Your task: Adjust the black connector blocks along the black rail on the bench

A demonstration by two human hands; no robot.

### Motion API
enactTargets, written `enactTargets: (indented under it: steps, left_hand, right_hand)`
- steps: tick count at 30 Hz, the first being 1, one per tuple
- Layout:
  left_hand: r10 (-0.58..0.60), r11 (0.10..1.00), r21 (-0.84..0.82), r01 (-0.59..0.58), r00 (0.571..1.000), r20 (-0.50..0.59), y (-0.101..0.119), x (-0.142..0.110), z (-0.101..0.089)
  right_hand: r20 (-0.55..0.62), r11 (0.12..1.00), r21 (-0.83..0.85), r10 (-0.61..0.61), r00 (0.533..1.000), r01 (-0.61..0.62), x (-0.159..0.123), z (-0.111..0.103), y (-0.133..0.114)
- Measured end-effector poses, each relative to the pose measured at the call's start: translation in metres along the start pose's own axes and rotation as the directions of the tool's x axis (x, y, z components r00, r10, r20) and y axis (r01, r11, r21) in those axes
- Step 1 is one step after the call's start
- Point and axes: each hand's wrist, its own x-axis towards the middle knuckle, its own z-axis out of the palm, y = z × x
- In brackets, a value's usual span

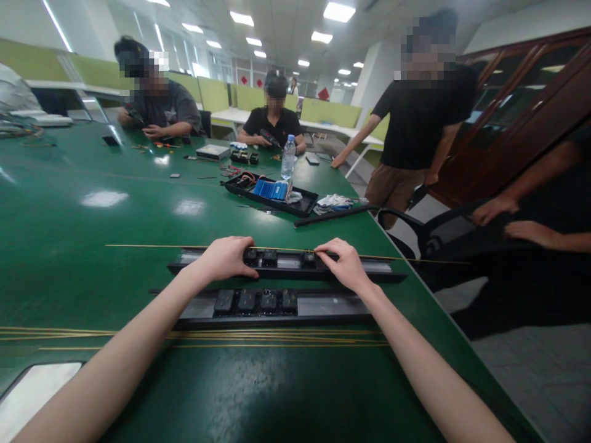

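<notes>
My left hand point(229, 258) grips the farther black channel point(295, 272), thumb on the near wall and fingers toward the far side. This long trough holds several black socket modules point(269, 257) with gaps between them. A thin brass-coloured rod point(143, 246) lies lengthwise along it and sticks out past both ends. My right hand point(342, 263) pinches the rod above the rightmost module point(308, 259). Nearer to me is a second black channel point(332, 306) with several socket modules point(248, 300) set side by side. My right forearm crosses over its right end.
Several brass-coloured rods point(277, 336) lie in front of the channels. A white-screened device point(39, 387) is at lower left. Beyond are a black tray point(302, 205), a water bottle point(288, 159) and gloves point(333, 203). People sit across the green table point(138, 209) and stand at the right.
</notes>
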Motion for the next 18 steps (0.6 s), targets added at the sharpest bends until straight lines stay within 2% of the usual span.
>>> enactTargets:
  steps: [6,14,18]
  left_hand:
    - [-0.011,1.0,0.014,0.011,1.0,0.013,0.002,0.0,-0.002]
    - [-0.014,1.0,0.01,0.014,1.0,0.009,0.004,-0.001,-0.003]
    - [-0.02,1.0,0.015,0.02,1.0,0.022,0.004,-0.001,-0.004]
  right_hand:
    - [0.036,0.999,-0.015,-0.028,0.999,0.028,0.001,-0.003,0.001]
    - [0.156,0.998,0.058,-0.045,0.987,0.036,0.005,-0.015,0.008]
    - [0.146,0.999,0.039,-0.036,0.989,0.031,0.005,-0.017,0.011]
